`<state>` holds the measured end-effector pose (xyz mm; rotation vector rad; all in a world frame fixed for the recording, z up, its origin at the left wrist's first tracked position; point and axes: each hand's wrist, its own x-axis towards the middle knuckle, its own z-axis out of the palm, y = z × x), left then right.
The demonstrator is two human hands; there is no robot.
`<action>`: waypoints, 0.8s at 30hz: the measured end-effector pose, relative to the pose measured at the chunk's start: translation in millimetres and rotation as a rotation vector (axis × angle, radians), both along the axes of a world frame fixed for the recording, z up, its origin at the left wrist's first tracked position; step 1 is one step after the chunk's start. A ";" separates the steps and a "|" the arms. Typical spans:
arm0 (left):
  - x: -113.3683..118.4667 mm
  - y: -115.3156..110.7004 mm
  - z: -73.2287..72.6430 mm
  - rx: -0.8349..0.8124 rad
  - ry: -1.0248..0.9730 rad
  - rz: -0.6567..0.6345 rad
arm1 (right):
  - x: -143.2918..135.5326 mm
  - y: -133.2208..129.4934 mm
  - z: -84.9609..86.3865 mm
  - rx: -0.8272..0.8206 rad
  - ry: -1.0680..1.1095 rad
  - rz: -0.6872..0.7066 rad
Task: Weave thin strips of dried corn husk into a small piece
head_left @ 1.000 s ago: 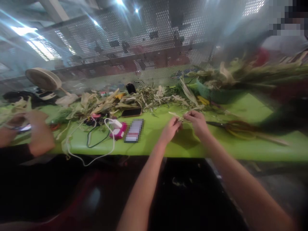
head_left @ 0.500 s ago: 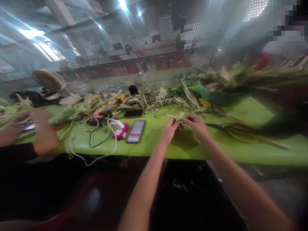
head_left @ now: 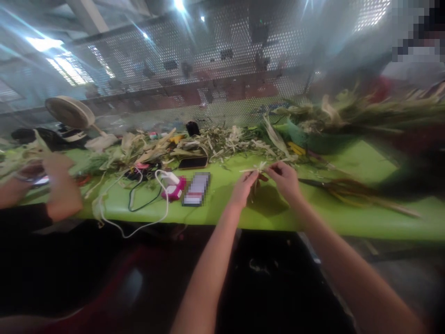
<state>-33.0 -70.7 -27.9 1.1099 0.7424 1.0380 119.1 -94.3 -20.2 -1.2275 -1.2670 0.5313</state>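
My left hand (head_left: 243, 186) pinches a small bunch of pale dried husk strips (head_left: 258, 167) above the green table. The strips fan out over the fingertips, and a thin end hangs below the hand. From the other side, the closed fingertips of my right hand (head_left: 284, 178) meet the same bunch. How the strips are folded or tied is too small to make out. To the right of my right hand lie scissors (head_left: 314, 182) with dark blades, their handles blurred among yellowish stalks.
A heap of dry husks (head_left: 222, 141) runs along the back, with a green basin (head_left: 313, 139) of leaves at right. Phones (head_left: 196, 189), a pink power socket (head_left: 174, 189) and a white cable (head_left: 148, 232) lie left of my hands. A co-worker's hands (head_left: 57, 174) hold a phone.
My right hand has shifted slightly up at the bunch, and the strips have turned a little. A thin end now shows below my left hand. The co-worker's hands moved slightly.
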 end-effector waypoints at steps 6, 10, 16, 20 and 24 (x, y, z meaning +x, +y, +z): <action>3.2 12.3 -9.9 -0.073 -0.212 0.012 | -8.9 -10.0 4.1 0.177 -0.243 -0.150; 3.6 14.7 -11.4 -0.060 -0.278 0.039 | -14.7 -12.8 2.7 0.160 -0.417 -0.038; 3.1 11.8 -8.9 -0.003 -0.184 0.061 | -19.6 -7.5 -6.9 0.131 -0.726 -0.184; 2.5 10.3 -8.2 0.065 -0.074 0.113 | -19.3 -8.1 -7.9 0.130 -0.769 -0.180; 3.0 9.9 -8.2 0.075 -0.047 0.152 | -19.2 -9.4 -7.1 0.103 -0.799 -0.146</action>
